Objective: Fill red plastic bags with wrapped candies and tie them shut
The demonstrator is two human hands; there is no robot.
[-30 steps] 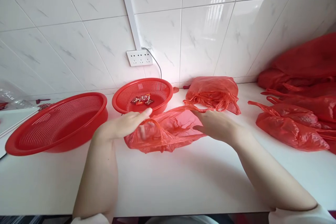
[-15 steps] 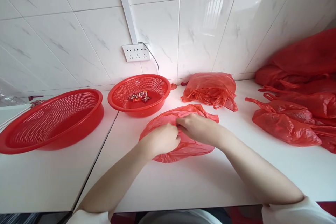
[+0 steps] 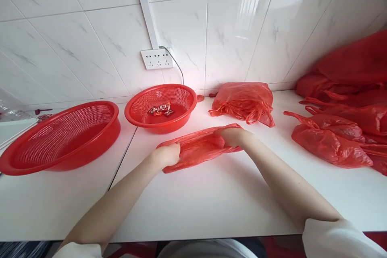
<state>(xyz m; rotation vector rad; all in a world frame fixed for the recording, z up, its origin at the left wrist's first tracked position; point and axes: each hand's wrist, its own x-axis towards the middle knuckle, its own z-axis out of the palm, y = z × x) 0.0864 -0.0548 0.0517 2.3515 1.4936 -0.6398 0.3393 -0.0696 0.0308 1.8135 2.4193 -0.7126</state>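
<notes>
A thin red plastic bag [image 3: 198,151] is stretched wide between my two hands, its mouth facing me and parted. My left hand [image 3: 169,155] is closed at the bag's left side, its fingers curled at the edge of the opening. On the right, my right hand [image 3: 231,136] reaches into the mouth and grips the film, which bunches over its fingertips and partly hides them. Just behind the bag stands a red perforated basket [image 3: 145,125] holding several small wrapped packets [image 3: 161,109].
A larger red basket [image 3: 90,155] stands at the left. Folded red plastic bags [image 3: 244,94] lie by the tiled wall. Filled red bags [image 3: 329,141] pile up at the right. A cable runs from a wall socket [image 3: 157,59] down behind the smaller basket. The white table [image 3: 196,209] has a seam.
My hands were close together over the bag and have moved apart, left hand to the left, right hand slightly right. The bag's mouth is now spread between them.
</notes>
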